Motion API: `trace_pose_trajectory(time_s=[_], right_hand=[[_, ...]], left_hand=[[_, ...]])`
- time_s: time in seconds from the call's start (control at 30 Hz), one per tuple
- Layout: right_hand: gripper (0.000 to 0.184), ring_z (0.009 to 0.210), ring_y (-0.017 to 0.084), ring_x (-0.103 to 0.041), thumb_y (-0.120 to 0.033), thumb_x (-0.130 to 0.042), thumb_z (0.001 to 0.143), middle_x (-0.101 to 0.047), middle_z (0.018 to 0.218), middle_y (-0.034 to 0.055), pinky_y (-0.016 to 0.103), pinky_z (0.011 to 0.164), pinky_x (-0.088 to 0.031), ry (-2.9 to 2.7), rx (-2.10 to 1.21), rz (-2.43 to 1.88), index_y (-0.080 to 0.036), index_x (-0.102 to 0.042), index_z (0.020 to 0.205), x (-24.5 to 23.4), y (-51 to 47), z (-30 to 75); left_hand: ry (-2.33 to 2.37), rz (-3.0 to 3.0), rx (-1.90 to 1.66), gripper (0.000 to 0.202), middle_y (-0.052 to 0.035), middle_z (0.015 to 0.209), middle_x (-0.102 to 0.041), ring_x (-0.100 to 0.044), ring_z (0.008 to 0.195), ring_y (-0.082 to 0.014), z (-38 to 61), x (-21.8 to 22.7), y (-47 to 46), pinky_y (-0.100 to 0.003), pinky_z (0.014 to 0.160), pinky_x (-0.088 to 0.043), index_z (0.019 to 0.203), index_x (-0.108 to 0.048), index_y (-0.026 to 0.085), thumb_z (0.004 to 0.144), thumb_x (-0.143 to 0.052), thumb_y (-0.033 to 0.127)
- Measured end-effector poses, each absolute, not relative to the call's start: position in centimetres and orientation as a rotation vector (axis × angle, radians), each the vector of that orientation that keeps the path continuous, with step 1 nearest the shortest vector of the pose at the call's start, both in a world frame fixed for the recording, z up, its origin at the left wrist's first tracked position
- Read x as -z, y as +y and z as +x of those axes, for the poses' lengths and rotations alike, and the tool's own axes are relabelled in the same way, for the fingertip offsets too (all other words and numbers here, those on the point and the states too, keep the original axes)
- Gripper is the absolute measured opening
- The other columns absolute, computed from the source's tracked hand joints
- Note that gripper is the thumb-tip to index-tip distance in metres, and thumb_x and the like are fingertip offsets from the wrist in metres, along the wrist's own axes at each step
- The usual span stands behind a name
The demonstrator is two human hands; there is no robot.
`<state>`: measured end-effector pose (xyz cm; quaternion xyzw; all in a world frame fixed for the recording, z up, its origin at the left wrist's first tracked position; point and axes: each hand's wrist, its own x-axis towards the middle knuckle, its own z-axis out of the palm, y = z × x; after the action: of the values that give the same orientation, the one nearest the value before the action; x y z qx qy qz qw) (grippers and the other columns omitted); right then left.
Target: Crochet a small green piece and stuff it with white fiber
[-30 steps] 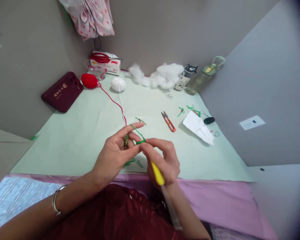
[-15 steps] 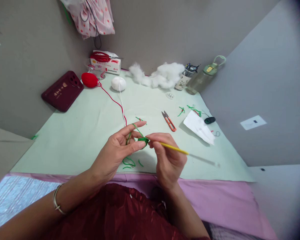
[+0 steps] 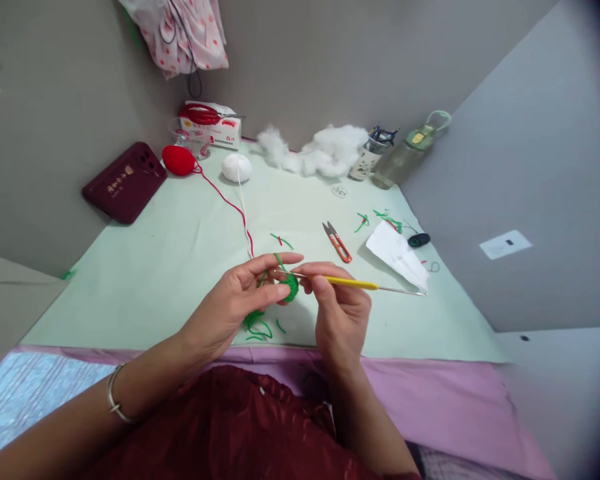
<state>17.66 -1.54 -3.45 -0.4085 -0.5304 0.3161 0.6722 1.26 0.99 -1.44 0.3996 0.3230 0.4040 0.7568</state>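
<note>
My left hand (image 3: 247,288) pinches a small round piece of green crochet (image 3: 291,288) between thumb and fingers. Green yarn runs from the piece up over its raised index finger. My right hand (image 3: 341,307) is closed round the yellow grip of a crochet hook (image 3: 353,283). The hook's thin metal tip points left, just above the green piece, among the left fingers. Its other metal end sticks out to the right. Loose green yarn (image 3: 255,321) lies on the table below my left hand.
Orange thread snips (image 3: 337,242) lie beyond my right hand, near a white paper (image 3: 397,253) and green scraps. Red yarn (image 3: 179,161), white yarn (image 3: 237,168), white stuffing (image 3: 325,152), a maroon phone (image 3: 125,183) and a bottle (image 3: 405,157) stand or lie farther back on the pale green table (image 3: 180,233).
The crochet hook has turned to lie more level, its tip now left above the green piece. The green piece has tilted to show more of its round face. The left index finger has lowered slightly.
</note>
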Motion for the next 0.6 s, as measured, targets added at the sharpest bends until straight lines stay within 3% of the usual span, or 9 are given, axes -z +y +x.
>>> trace_pose_trajectory(time_s=[0.3, 0.6], right_hand=[[0.017, 0.066, 0.012, -0.061, -0.034, -0.066, 0.098, -0.076, 0.085, 0.0026, 0.028, 0.064, -0.052, -1.075, -0.867, -0.877, -0.023, -0.076, 0.089, 3.24, -0.96, 17.91], [0.015, 0.075, 0.015, -0.066, -0.028, -0.061, 0.102, -0.076, 0.090, 0.0024, 0.031, 0.069, -0.056, -1.238, -0.789, -0.882, -0.024, -0.074, 0.095, 2.77, -1.73, 18.41]], left_hand=[[0.827, 1.045, -0.929, 0.034, -0.0014, 0.096, -0.062, -0.054, 0.087, -0.0159, 0.78, 1.31, 0.87, -0.026, 0.078, -0.046, 0.117, -0.081, 0.031, 0.083, -0.083, 0.030], [0.876, 1.143, -0.949, 0.032, 0.0000, 0.090, -0.062, -0.052, 0.079, -0.0138, 0.73, 0.76, 0.97, -0.025, 0.071, -0.045, 0.116, -0.080, 0.028, 0.084, -0.081, 0.026]])
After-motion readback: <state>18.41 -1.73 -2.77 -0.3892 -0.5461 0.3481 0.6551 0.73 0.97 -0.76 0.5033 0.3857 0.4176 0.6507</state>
